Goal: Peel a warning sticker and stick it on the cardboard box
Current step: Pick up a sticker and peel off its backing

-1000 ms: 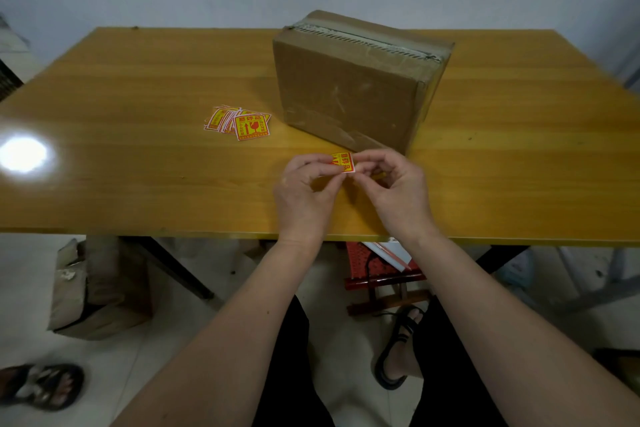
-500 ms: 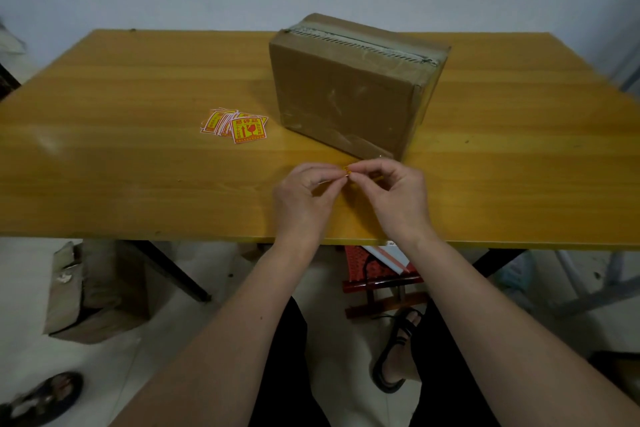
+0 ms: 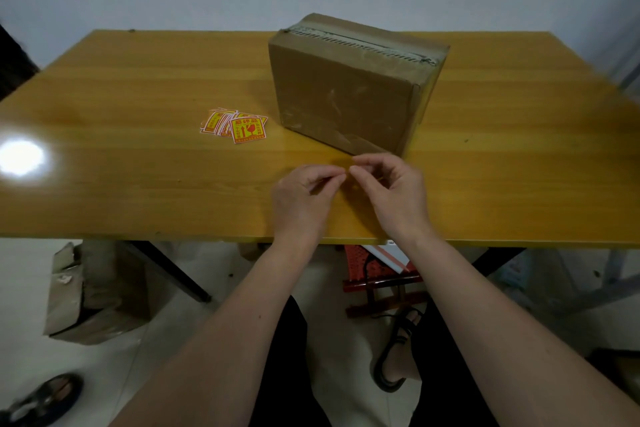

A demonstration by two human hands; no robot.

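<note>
Whatever the pinched fingertips of the left hand (image 3: 300, 199) and right hand (image 3: 394, 196) hold between them is hidden, and the print on the sticker pile (image 3: 233, 125) is too small to read.

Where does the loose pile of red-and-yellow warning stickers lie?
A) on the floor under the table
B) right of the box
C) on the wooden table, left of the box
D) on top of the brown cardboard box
C: the loose pile of red-and-yellow warning stickers lies on the yellow wooden table, left of the brown cardboard box.
</note>
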